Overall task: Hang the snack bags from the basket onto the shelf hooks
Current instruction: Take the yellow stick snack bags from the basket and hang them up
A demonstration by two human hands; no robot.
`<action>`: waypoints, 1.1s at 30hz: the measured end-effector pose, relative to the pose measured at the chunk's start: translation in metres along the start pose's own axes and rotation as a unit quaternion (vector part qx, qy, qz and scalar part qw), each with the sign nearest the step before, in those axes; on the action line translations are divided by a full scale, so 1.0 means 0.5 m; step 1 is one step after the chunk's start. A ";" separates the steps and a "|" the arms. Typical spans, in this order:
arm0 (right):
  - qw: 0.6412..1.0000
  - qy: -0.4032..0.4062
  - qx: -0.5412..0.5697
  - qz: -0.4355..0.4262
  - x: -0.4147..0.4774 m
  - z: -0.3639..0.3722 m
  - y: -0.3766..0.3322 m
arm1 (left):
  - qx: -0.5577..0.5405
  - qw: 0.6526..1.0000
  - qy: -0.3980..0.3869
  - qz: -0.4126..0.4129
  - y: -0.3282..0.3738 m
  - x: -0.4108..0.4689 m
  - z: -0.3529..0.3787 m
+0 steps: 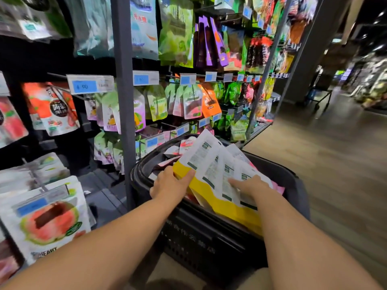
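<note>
The left hand (pixel 169 185) and right hand (pixel 253 188) both reach over the black basket (pixel 278 170), which stands on the floor (pixel 335 153) against the foot of the shelf (pixel 123 101). Between them they hold a fan of bags (pixel 211 170) above the basket's near rim. The bags are white backs with small print and a yellow band along the lower edge. The left hand grips the fan's left end, thumb curled over the yellow band and fingers behind it. The right hand lies on the fan's right end with one digit straight on the top bag — whether the rest grip underneath I cannot tell. More bags lie loose inside the basket by its far rim. On the shelf, packs in green, orange, purple and white hang from hooks (pixel 57 75) behind blue price tags (pixel 83 86) — all blurred.
</note>
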State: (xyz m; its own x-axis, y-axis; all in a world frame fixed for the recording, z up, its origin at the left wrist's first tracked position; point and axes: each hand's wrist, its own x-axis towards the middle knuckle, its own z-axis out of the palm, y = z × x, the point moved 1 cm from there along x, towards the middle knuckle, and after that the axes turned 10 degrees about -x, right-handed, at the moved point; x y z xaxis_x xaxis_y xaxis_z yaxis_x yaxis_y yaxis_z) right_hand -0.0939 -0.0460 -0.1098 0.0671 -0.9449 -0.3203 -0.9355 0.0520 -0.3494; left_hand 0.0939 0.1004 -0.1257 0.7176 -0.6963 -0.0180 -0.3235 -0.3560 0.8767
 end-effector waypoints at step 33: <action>0.943 0.102 -0.249 -0.194 -0.100 -0.042 -0.092 | 0.034 0.999 0.000 -0.012 0.017 -0.025 -0.008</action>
State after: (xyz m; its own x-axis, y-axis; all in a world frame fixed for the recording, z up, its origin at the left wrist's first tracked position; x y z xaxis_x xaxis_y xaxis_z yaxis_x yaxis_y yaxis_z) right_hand -0.0614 -0.0080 -0.0590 0.4167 -0.9071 -0.0592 -0.9049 -0.4202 0.0682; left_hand 0.0848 0.1087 -0.1163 0.7257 -0.6870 -0.0377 -0.3479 -0.4137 0.8413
